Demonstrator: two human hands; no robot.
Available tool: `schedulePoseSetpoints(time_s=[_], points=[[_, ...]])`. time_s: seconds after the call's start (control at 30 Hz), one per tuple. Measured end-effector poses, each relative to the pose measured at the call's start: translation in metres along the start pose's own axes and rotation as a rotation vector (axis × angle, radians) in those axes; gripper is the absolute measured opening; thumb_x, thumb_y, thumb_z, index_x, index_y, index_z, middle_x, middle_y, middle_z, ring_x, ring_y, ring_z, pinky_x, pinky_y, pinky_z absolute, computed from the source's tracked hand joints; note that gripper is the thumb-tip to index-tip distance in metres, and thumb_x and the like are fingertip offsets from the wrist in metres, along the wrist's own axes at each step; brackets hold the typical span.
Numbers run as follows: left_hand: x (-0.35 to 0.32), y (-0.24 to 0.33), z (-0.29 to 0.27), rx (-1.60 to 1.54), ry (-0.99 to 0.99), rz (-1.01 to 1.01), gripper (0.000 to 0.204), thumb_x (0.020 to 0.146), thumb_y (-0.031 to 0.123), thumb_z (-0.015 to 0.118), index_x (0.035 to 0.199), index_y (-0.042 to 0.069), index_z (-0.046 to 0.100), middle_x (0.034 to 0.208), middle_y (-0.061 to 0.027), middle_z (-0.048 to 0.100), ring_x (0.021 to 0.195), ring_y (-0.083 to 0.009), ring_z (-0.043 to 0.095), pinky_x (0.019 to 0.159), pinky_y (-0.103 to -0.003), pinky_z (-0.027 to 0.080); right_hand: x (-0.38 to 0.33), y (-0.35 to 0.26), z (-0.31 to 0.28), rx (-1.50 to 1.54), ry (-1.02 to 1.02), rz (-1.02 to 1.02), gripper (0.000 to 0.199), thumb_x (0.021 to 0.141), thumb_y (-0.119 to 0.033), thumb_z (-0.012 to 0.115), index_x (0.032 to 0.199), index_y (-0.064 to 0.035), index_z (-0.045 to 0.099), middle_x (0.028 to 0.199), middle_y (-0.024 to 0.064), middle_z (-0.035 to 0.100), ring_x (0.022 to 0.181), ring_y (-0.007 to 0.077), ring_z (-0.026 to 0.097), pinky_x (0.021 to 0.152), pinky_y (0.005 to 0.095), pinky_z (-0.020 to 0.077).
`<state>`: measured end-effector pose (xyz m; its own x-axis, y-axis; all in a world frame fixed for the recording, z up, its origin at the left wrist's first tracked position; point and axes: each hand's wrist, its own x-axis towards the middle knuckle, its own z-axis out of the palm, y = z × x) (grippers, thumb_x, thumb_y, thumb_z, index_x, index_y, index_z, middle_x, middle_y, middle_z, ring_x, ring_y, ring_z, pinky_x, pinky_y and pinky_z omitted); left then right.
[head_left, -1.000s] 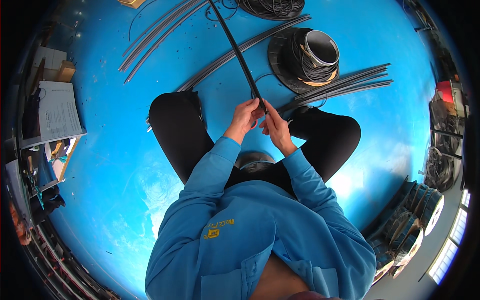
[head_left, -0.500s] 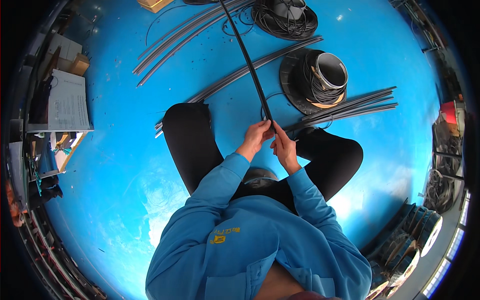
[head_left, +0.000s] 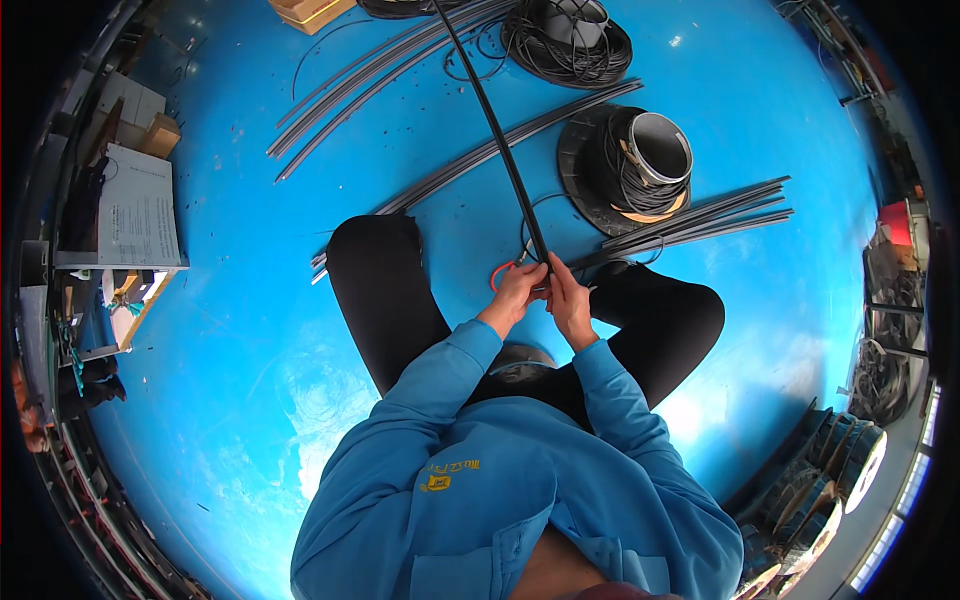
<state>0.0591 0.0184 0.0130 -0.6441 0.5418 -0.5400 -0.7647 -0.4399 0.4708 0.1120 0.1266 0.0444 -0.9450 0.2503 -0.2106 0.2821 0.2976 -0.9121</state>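
A long, thin black bar point(head_left: 503, 143) slants from the top of the view down to my two hands between my knees. My left hand point(head_left: 517, 296) is closed around its near end. Close beside it, my right hand point(head_left: 570, 300) pinches the same end from the right; the very tip is hidden among my fingers. A red-handled tool point(head_left: 500, 272), perhaps scissors or cutters, shows just past my left hand, partly covered by it.
A spool of black cord point(head_left: 660, 150) stands ahead to the right, with another cord coil point(head_left: 570, 50) behind it. Bundles of grey strips point(head_left: 720, 218) lie on the blue floor point(head_left: 250, 300). Shelving point(head_left: 140, 210) lines the left; large reels point(head_left: 820, 490) stand at lower right.
Both hands and the bar's near end have come slightly toward me. The red handle beyond my left hand has come into sight.
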Motion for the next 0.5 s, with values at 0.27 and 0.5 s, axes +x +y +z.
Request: schedulePoseSetpoints(time_s=[0.27, 0.5], points=[[0.005, 0.000, -0.009, -0.034, 0.115, 0.044, 0.017, 0.088, 0.015, 0.054, 0.090, -0.001, 0.059, 0.072, -0.0063, 0.057, 0.065, -0.0130, 0.055, 0.057, -0.023, 0.045, -0.010, 0.000, 0.000, 0.053, -0.080, -0.028, 0.037, 0.091, -0.008, 0.043, 0.127, -0.0077, 0.046, 0.071, 0.0086, 0.059, 0.053, 0.0153, 0.048, 0.050, 0.0264, 0.0420], [-0.001, -0.002, -0.006, -0.044, -0.034, 0.011, 0.016, 0.088, 0.014, 0.053, 0.088, -0.001, 0.059, 0.072, -0.0056, 0.056, 0.062, -0.0129, 0.052, 0.056, -0.023, 0.043, -0.001, -0.001, 0.002, -0.002, 0.021, -0.041, 0.037, 0.091, -0.009, 0.044, 0.127, -0.0092, 0.046, 0.067, 0.0084, 0.057, 0.053, 0.0152, 0.049, 0.049, 0.0263, 0.0418]])
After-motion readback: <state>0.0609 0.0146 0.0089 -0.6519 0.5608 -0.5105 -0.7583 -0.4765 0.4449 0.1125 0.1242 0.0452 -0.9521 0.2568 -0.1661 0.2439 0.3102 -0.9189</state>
